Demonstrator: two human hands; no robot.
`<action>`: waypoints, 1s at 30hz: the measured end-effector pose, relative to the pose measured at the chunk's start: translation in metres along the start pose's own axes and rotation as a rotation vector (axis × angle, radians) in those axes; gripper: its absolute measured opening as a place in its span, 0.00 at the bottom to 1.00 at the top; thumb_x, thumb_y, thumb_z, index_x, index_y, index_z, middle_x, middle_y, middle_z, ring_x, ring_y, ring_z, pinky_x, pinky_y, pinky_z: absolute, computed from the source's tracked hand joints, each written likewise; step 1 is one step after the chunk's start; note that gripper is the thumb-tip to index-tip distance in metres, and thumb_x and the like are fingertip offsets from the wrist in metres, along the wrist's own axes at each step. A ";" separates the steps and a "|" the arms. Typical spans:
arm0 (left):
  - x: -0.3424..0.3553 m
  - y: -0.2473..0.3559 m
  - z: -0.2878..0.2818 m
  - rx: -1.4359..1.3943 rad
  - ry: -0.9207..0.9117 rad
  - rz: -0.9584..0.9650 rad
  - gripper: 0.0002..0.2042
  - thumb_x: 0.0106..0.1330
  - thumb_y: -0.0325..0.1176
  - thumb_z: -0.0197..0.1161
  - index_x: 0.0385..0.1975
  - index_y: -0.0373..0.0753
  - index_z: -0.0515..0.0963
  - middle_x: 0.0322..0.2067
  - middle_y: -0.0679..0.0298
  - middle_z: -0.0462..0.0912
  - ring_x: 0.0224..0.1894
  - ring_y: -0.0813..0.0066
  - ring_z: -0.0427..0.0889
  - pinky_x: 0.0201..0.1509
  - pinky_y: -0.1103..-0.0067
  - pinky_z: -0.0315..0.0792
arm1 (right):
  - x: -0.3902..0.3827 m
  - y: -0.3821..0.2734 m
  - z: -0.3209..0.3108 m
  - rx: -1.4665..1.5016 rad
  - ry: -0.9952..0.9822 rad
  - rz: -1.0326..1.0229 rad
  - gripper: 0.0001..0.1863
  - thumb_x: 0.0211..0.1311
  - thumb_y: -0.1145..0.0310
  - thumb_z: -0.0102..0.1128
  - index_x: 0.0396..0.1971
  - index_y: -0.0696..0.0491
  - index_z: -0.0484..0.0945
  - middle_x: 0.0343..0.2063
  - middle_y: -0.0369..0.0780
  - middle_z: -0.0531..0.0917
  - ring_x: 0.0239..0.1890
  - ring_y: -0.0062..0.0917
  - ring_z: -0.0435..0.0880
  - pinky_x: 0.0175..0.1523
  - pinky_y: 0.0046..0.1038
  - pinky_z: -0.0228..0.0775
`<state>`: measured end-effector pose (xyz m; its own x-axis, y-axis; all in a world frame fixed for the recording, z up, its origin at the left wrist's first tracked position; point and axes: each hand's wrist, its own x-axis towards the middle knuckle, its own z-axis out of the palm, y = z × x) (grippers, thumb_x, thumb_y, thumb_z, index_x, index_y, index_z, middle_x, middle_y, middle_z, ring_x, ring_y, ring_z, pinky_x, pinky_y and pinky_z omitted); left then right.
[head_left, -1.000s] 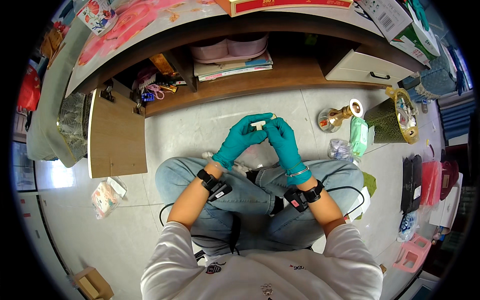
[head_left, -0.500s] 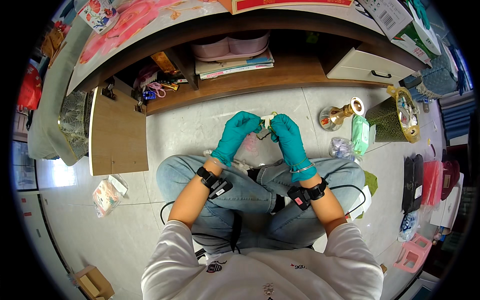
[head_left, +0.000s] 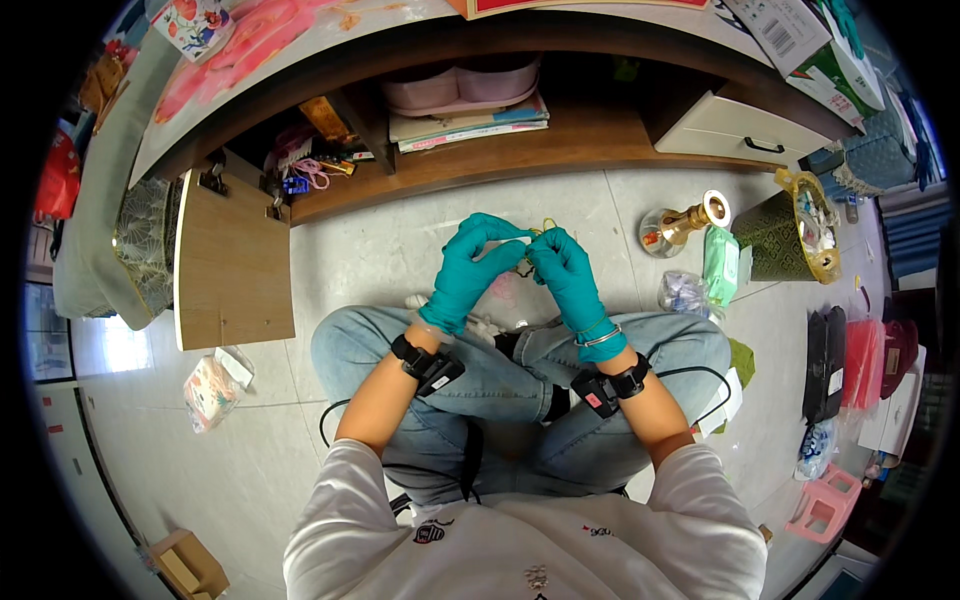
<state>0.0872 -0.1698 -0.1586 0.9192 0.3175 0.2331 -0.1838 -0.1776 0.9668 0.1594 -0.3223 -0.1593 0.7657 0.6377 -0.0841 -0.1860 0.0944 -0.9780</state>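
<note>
Both of my hands wear teal gloves and meet in front of my crossed legs, above the tiled floor. My left hand is closed in a pinch, thumb and fingertips pointing at the right hand; what lies between them is hidden. My right hand is closed too, pinching a small item of which a thin yellow-green loop sticks up past the fingertips. A dark thin strand hangs just below the fingertips. Something pink and thread-like shows on the floor below, blurred.
Ahead is a low wooden cabinet with its left door swung open. To the right stand a gold-necked glass vase, a green wipes pack and a patterned waste bin. A plastic packet lies on the left.
A white piece that showed between my hands is now covered by the fingers. My left hand has shifted slightly up, its fingertips now meeting the right hand's.
</note>
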 end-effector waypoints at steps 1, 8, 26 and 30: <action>0.000 -0.003 0.000 -0.055 0.008 -0.043 0.07 0.58 0.26 0.61 0.36 0.36 0.77 0.39 0.65 0.76 0.43 0.76 0.75 0.50 0.79 0.68 | 0.000 -0.001 0.001 -0.001 0.004 0.016 0.06 0.61 0.66 0.54 0.30 0.53 0.72 0.22 0.31 0.73 0.25 0.12 0.69 0.31 0.16 0.63; 0.000 -0.002 0.002 -0.253 0.101 -0.174 0.04 0.58 0.26 0.61 0.33 0.36 0.78 0.33 0.66 0.75 0.33 0.81 0.75 0.39 0.83 0.70 | 0.002 -0.002 -0.001 0.097 0.039 0.112 0.06 0.61 0.68 0.53 0.30 0.53 0.75 0.23 0.32 0.74 0.26 0.13 0.70 0.32 0.17 0.64; 0.002 -0.006 -0.007 -0.330 0.089 -0.167 0.03 0.60 0.25 0.56 0.32 0.37 0.76 0.34 0.66 0.78 0.42 0.76 0.77 0.51 0.80 0.67 | 0.008 0.002 -0.010 0.173 0.018 0.223 0.12 0.63 0.65 0.49 0.37 0.57 0.77 0.34 0.38 0.81 0.37 0.21 0.77 0.45 0.22 0.68; 0.002 0.000 0.000 -0.309 0.035 -0.218 0.05 0.59 0.27 0.61 0.34 0.37 0.77 0.32 0.68 0.76 0.35 0.81 0.76 0.39 0.85 0.70 | 0.009 0.016 -0.016 0.222 0.015 0.223 0.14 0.63 0.64 0.50 0.42 0.58 0.77 0.36 0.38 0.81 0.39 0.22 0.78 0.48 0.24 0.68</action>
<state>0.0892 -0.1692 -0.1585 0.9369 0.3492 0.0168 -0.0866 0.1851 0.9789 0.1729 -0.3272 -0.1789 0.6995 0.6502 -0.2967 -0.4792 0.1187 -0.8696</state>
